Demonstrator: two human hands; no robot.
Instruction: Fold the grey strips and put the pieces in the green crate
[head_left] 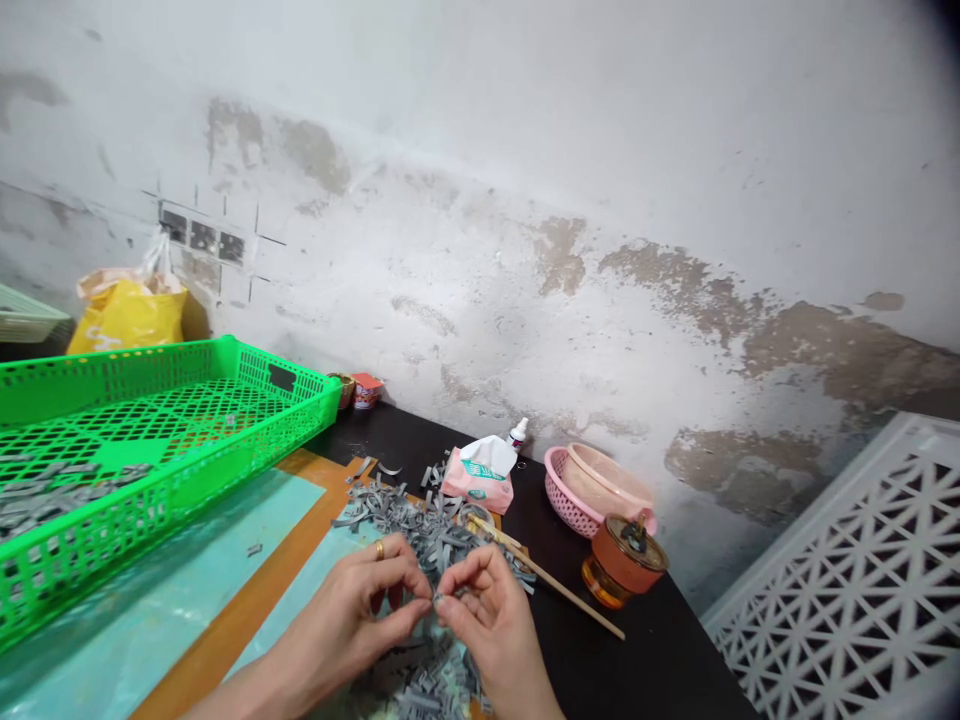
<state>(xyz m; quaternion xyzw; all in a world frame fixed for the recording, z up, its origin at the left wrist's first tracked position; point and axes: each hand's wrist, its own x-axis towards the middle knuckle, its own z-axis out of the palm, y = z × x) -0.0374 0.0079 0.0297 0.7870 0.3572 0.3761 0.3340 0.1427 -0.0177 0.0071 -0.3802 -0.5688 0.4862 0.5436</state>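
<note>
My left hand (375, 595), with a gold ring on one finger, and my right hand (487, 615) meet fingertip to fingertip at the bottom middle. Both are closed in a pinch on a small grey piece (436, 597), mostly covered by the fingers. Just beyond them lies a loose heap of grey strips (405, 512). A second pile of short grey pieces (435, 692) is below the hands, partly hidden by them. A brush with a wooden handle (566, 592) rests across the heap's right side.
At left a green plastic crate (169, 490) holds more grey pieces. A pink tissue pack (480, 485), a white-capped bottle (517, 433), pink baskets (574, 495) and an amber jar (626, 560) stand by the wall. A white perforated crate (847, 580) is at right.
</note>
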